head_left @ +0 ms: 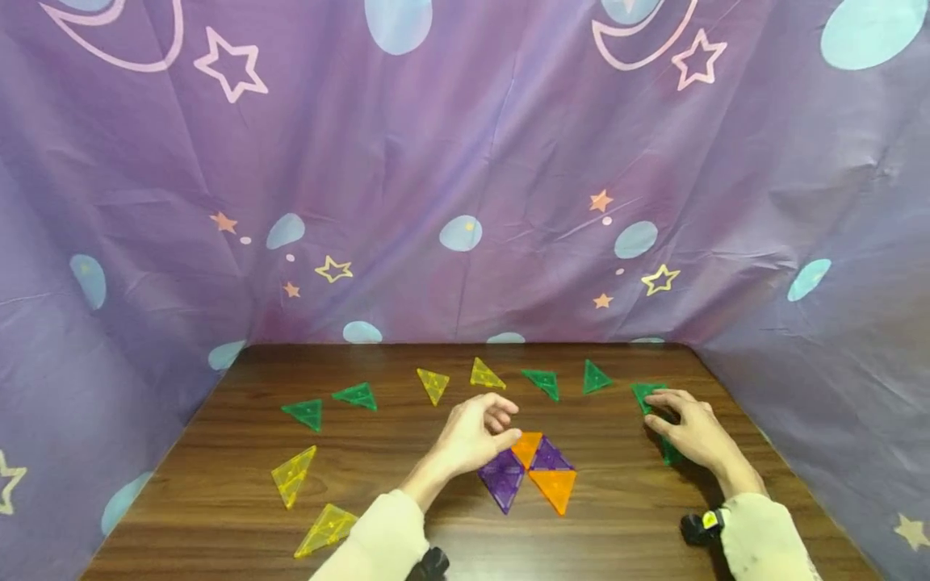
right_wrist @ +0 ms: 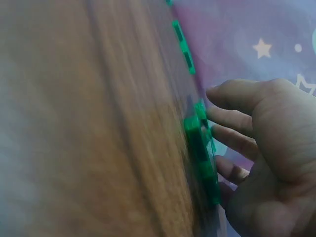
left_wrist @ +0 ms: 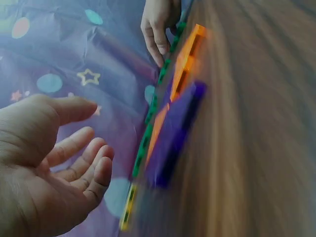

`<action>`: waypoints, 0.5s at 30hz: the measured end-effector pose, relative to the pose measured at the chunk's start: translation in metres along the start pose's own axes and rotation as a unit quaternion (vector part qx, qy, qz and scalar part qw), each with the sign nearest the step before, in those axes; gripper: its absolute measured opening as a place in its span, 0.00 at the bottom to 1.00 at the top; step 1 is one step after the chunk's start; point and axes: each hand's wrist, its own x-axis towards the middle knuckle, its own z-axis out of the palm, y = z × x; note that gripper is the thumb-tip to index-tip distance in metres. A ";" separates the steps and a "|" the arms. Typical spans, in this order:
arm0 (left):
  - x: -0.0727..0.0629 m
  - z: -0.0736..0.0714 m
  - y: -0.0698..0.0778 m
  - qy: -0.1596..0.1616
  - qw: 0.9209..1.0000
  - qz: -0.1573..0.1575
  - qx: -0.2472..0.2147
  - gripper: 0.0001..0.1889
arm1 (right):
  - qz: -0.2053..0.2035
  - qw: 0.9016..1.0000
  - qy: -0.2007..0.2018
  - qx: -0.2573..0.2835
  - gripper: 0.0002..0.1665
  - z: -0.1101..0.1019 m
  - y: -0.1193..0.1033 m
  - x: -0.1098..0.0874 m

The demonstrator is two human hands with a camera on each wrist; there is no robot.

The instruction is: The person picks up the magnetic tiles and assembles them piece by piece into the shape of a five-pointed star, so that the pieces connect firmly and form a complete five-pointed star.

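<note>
Purple and orange translucent triangle tiles lie together mid-table, points meeting: a purple tile (head_left: 501, 482), an orange tile (head_left: 529, 446), another purple tile (head_left: 552, 457) and another orange tile (head_left: 556, 489). Beside and partly over this group hovers my left hand (head_left: 472, 434), fingers loosely bent, holding nothing. In the left wrist view its palm and fingers (left_wrist: 79, 160) are apart from the tiles. At the table's right, my right hand (head_left: 693, 432) is over two green triangle tiles, one farther (head_left: 643, 393) and one nearer (head_left: 670, 453), partly hidden. Its fingertips are close to them; I cannot tell whether they touch.
Green triangle tiles (head_left: 596, 378) and yellow ones (head_left: 433, 386) form a loose arc along the back. More green (head_left: 305, 414) and yellow tiles (head_left: 294, 476) lie at the left, one yellow tile (head_left: 327, 528) beside my left sleeve. A purple patterned curtain (head_left: 465, 161) surrounds the wooden table (head_left: 232, 484).
</note>
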 end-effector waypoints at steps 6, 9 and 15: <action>0.033 0.037 0.014 -0.065 0.997 0.036 0.019 0.27 | -0.015 1.000 -0.005 0.023 0.26 0.010 -0.013 -0.012; 0.051 0.054 0.020 -0.088 0.995 0.035 0.036 0.32 | -0.028 0.999 -0.010 0.034 0.22 0.012 -0.018 -0.015; 0.087 0.082 0.026 -0.104 0.990 0.049 0.076 0.31 | -0.076 0.994 -0.032 0.067 0.16 0.006 -0.023 -0.017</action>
